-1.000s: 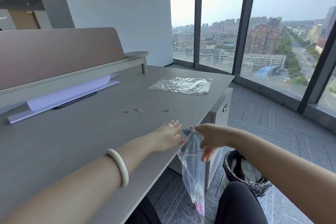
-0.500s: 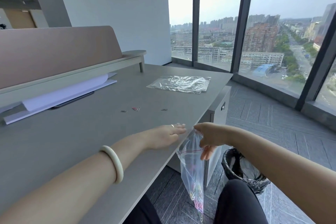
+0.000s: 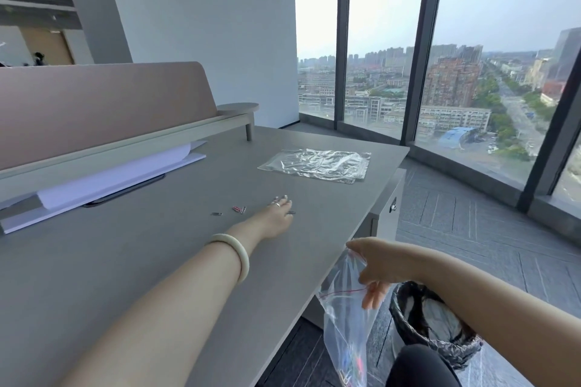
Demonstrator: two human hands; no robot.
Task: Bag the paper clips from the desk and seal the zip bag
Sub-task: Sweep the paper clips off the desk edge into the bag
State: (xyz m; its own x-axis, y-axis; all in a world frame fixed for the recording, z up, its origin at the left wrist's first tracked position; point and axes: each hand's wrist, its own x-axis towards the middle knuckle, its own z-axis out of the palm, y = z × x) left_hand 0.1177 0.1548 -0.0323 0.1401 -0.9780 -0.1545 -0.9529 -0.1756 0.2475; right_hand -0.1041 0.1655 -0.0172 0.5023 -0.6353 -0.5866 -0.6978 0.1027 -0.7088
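Note:
My right hand (image 3: 374, 264) holds a clear zip bag (image 3: 345, 320) by its open mouth just off the grey desk's (image 3: 157, 261) front right edge; coloured paper clips lie at the bag's bottom. My left hand (image 3: 275, 217), palm down with fingers spread, rests on the desk farther in, its fingertips touching a dark paper clip (image 3: 291, 213). To its left lie a red paper clip pair (image 3: 239, 209) and a small dark clip (image 3: 216, 214).
Several empty clear zip bags (image 3: 317, 165) lie stacked at the desk's far right. White paper sheets (image 3: 103, 181) sit under a raised shelf and pink divider at the back left. A black-lined waste bin (image 3: 430, 324) stands on the floor below my right arm.
My left hand left the desk edge beside the bag and reached forward to the loose clips. The clips it pushed near the bag mouth are gone from the edge. The right hand kept holding the bag.

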